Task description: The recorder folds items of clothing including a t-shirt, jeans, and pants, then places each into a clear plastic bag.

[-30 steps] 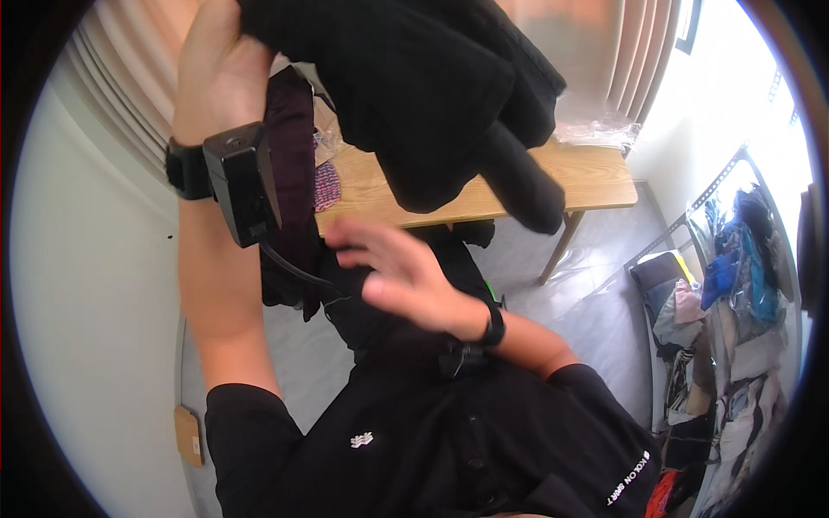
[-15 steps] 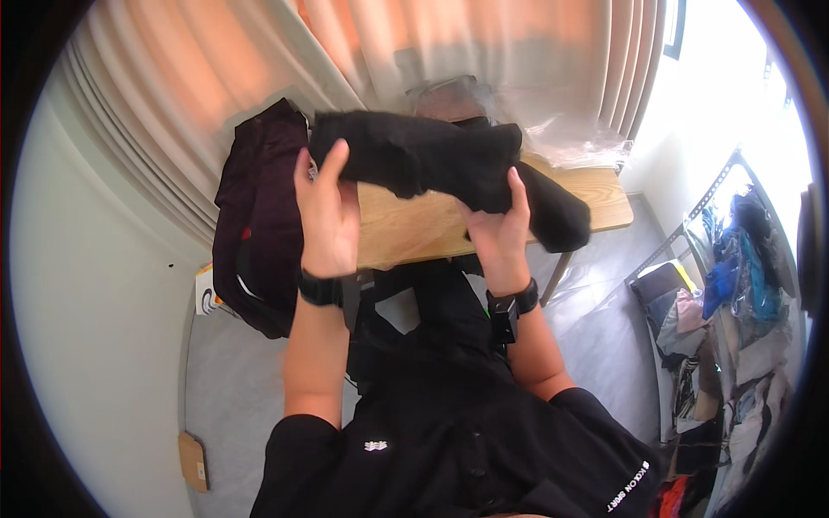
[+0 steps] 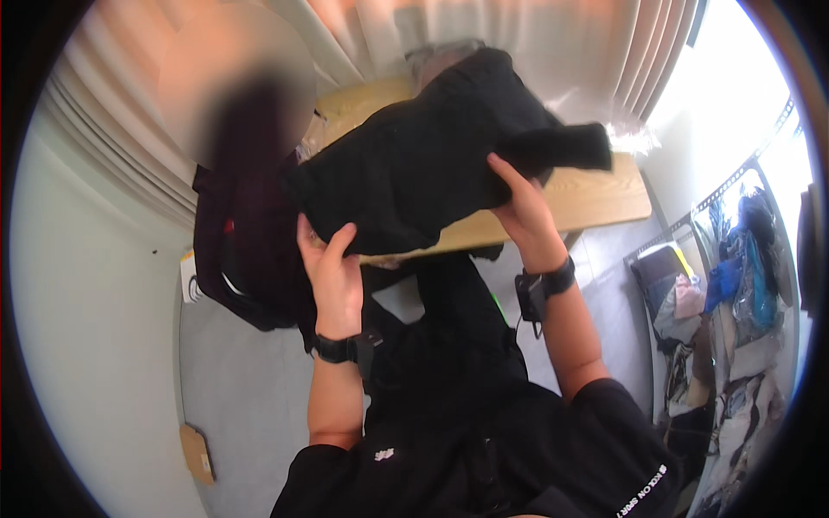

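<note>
Both hands hold a folded black garment up over a wooden table. A narrow, sleeve-like part of it sticks out to the right. My left hand grips the near left corner, thumb on the near face and fingers partly hidden at the edge. On the right, my right hand pinches the garment's near edge, its thumb on top and its fingers mostly out of sight beneath. Dark bands with small boxes sit on both wrists. Whether the garment is trousers or a top, I cannot tell.
The wooden table stands before me, with clear plastic wrapping at its back. A dark maroon garment or bag is at the left. Beige curtains hang behind. At right, a metal rack carries bagged clothes; cardboard lies at lower left.
The black garment has spread from a narrow bundle into a wider panel, and its left end has come lower and nearer. My left hand moved down; my right hand shifted slightly right.
</note>
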The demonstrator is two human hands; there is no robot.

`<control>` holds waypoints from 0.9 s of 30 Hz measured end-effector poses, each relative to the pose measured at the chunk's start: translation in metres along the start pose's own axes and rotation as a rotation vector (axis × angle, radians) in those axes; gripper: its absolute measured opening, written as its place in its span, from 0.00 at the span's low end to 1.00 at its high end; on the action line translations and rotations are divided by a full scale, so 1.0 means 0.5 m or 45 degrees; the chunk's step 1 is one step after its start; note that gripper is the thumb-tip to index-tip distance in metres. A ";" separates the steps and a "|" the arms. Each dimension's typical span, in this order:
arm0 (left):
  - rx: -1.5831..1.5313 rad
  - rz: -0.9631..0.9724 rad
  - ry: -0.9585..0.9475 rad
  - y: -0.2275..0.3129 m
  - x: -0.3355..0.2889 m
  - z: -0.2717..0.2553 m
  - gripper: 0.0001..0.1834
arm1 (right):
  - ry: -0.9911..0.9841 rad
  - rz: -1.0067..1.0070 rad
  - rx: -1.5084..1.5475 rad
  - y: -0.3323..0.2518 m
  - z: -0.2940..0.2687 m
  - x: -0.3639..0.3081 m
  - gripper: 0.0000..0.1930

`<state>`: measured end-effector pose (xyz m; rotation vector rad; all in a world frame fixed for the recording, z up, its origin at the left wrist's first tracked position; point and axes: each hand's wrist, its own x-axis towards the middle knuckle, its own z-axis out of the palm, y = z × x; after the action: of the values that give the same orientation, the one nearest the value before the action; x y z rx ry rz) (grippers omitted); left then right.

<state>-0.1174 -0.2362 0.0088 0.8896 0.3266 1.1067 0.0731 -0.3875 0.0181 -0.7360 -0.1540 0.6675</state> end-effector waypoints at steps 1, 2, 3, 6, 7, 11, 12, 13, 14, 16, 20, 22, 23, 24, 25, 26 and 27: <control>0.059 -0.310 0.061 -0.022 -0.001 -0.029 0.38 | 0.074 0.193 0.049 0.018 -0.021 0.003 0.17; 0.114 -0.610 0.130 -0.037 -0.004 -0.065 0.35 | 0.099 0.224 0.044 0.048 -0.046 -0.005 0.17; 0.131 -0.799 0.188 -0.068 0.000 -0.117 0.27 | 0.208 0.313 0.114 0.081 -0.079 -0.008 0.15; -0.049 -0.803 0.096 -0.083 -0.020 -0.123 0.25 | 0.223 0.358 0.189 0.111 -0.133 -0.024 0.12; -0.067 -0.806 0.122 -0.078 -0.022 -0.114 0.26 | 0.251 0.319 0.092 0.107 -0.125 -0.046 0.11; 0.048 -0.754 0.117 -0.092 -0.035 -0.108 0.27 | 0.344 0.438 -0.062 0.143 -0.117 -0.124 0.15; 0.068 -0.687 0.138 -0.095 -0.041 -0.108 0.28 | 0.346 0.437 -0.062 0.151 -0.113 -0.129 0.15; 0.087 -0.627 0.159 -0.099 -0.052 -0.107 0.30 | 0.272 0.558 0.014 0.156 -0.113 -0.137 0.17; 0.085 -0.636 0.159 -0.101 -0.062 -0.103 0.30 | 0.196 0.678 0.091 0.158 -0.113 -0.142 0.19; 0.192 -0.428 0.094 -0.098 -0.080 -0.092 0.35 | 0.158 0.684 0.089 0.155 -0.113 -0.138 0.19; 0.333 -0.188 -0.176 -0.073 -0.109 -0.077 0.39 | 0.024 0.665 0.135 0.136 -0.078 -0.136 0.21; 0.311 -0.207 -0.200 -0.051 -0.108 -0.066 0.37 | -0.021 0.631 0.181 0.131 -0.069 -0.139 0.24; 0.255 -0.242 -0.338 -0.039 -0.104 -0.069 0.35 | -0.008 0.638 0.270 0.132 -0.074 -0.138 0.22; 0.199 -0.277 -0.477 -0.027 -0.102 -0.072 0.34 | 0.004 0.644 0.360 0.131 -0.076 -0.138 0.21; 0.200 -0.272 -0.483 -0.018 -0.103 -0.076 0.34 | -0.002 0.639 0.362 0.128 -0.071 -0.144 0.21; 0.176 -0.327 -0.483 -0.009 -0.109 -0.081 0.33 | 0.022 0.491 0.348 0.124 -0.064 -0.158 0.20; 0.153 -0.383 -0.485 -0.001 -0.114 -0.088 0.33 | 0.047 0.343 0.335 0.121 -0.060 -0.164 0.18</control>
<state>-0.1706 -0.2663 -0.0297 1.0954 0.2027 0.6290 -0.0114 -0.4219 -0.0361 -0.5185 0.0684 0.9109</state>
